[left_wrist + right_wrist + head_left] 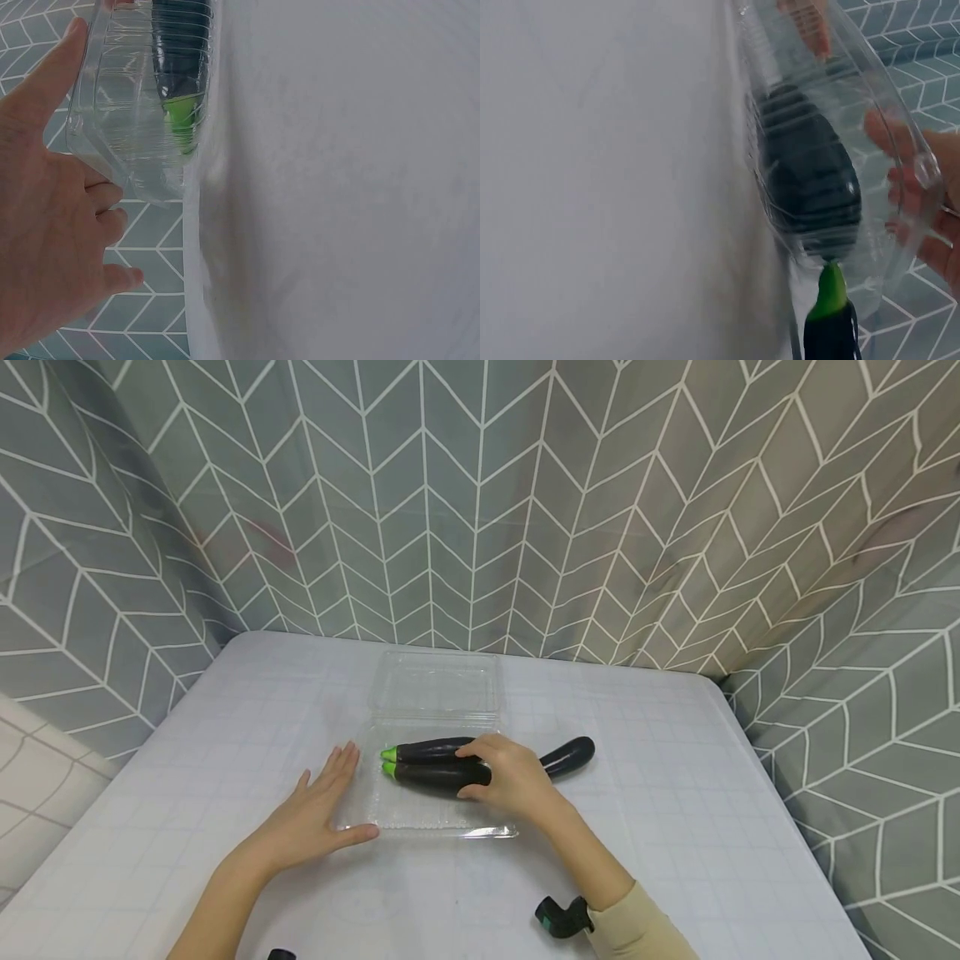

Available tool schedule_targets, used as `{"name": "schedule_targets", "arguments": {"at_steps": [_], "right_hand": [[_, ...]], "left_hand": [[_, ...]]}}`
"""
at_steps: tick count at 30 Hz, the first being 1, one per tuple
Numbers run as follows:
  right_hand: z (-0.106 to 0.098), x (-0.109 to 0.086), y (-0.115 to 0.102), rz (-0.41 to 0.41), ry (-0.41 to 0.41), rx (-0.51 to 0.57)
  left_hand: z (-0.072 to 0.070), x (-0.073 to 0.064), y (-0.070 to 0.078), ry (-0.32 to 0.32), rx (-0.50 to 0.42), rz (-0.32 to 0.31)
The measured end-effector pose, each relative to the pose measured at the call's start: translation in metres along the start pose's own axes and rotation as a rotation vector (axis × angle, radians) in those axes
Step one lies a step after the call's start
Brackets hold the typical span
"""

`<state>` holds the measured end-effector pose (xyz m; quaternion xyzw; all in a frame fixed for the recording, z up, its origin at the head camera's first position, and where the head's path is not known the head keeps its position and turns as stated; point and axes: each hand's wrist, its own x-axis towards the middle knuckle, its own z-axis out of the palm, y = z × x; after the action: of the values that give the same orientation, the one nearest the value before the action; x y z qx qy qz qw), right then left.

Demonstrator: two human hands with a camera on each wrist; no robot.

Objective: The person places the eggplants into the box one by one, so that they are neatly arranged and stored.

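Note:
Two dark eggplants (435, 768) with green stem ends lie side by side in a clear plastic container (442, 818), stems to the left. My right hand (513, 777) spreads over their right ends, thumb and fingers apart. In the right wrist view a small gap shows between its fingertips and the eggplant (806, 172) inside. Another eggplant (573, 756) lies right of the container, its stem hidden under that hand in the head view but showing in the right wrist view. My left hand (322, 818), fingers extended, rests at the container's left edge.
The container's clear lid (435, 683) lies folded back behind it. A black device (562, 917) is at my right wrist. The white table (675, 827) is bordered by a grey patterned curtain (450, 527) at the back and sides.

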<state>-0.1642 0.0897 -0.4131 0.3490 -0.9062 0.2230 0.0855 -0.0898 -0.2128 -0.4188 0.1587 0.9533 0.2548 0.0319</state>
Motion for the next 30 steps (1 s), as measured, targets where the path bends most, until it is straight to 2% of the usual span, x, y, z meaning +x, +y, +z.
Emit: {"name": "schedule_targets", "arguments": {"at_steps": [6, 9, 20, 25, 30], "right_hand": [[-0.012, -0.005, 0.012, -0.083, 0.046, 0.347], [-0.017, -0.007, 0.016, -0.11, 0.052, 0.452], [-0.032, -0.014, 0.027, -0.112, 0.053, 0.523], [-0.045, -0.019, 0.028, -0.122, 0.069, 0.53], [-0.066, -0.023, 0.019, -0.132, 0.085, 0.54]], "left_hand": [[0.0, 0.0, 0.0, 0.005, 0.004, 0.007], [0.0, 0.0, -0.001, 0.007, 0.002, 0.008], [0.0, 0.0, 0.0, 0.005, -0.01, 0.009], [0.001, 0.0, 0.0, 0.005, -0.01, 0.009], [0.001, 0.0, 0.0, 0.007, -0.006, 0.009]]}}
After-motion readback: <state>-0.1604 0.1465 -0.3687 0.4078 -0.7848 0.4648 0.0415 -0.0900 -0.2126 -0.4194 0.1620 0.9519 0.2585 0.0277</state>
